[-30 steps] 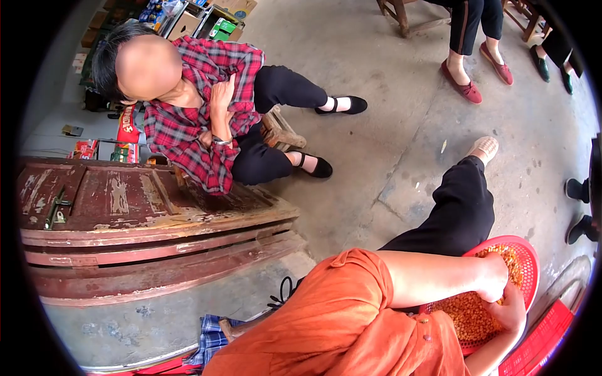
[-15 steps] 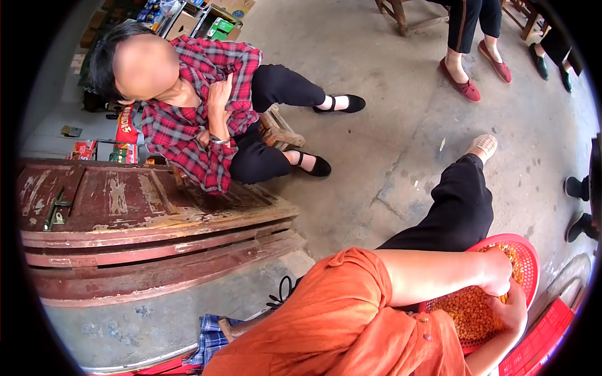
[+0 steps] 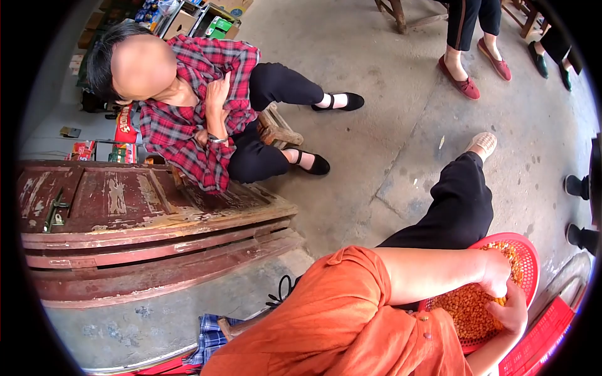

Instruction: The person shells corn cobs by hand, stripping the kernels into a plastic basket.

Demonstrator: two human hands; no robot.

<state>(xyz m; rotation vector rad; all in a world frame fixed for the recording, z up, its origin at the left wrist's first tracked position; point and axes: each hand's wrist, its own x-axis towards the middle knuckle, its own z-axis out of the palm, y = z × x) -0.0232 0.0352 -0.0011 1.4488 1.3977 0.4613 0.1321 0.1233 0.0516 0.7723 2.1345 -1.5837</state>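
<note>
A red plastic basket (image 3: 532,255) full of loose corn kernels (image 3: 467,310) rests at my lap. Over the kernels, my left hand (image 3: 495,273) is closed, its fingers curled down and mostly hidden. Just below it in the view, my right hand (image 3: 513,308) is also closed, with its thumb toward the left hand. A bit of yellow shows between the two hands, apparently a corn cob (image 3: 500,301), mostly covered by the fingers. The hands are touching or nearly so.
A person in a plaid shirt (image 3: 188,113) sits with arms crossed beside worn wooden door panels (image 3: 125,200). Another person's red shoes (image 3: 461,78) are on the concrete floor. A red plastic crate (image 3: 539,341) stands beside the basket. Shelves with goods (image 3: 188,25) are behind.
My hands stay together over the basket, with only a slight shift of the fingers and right thumb. The view has moved very slightly.
</note>
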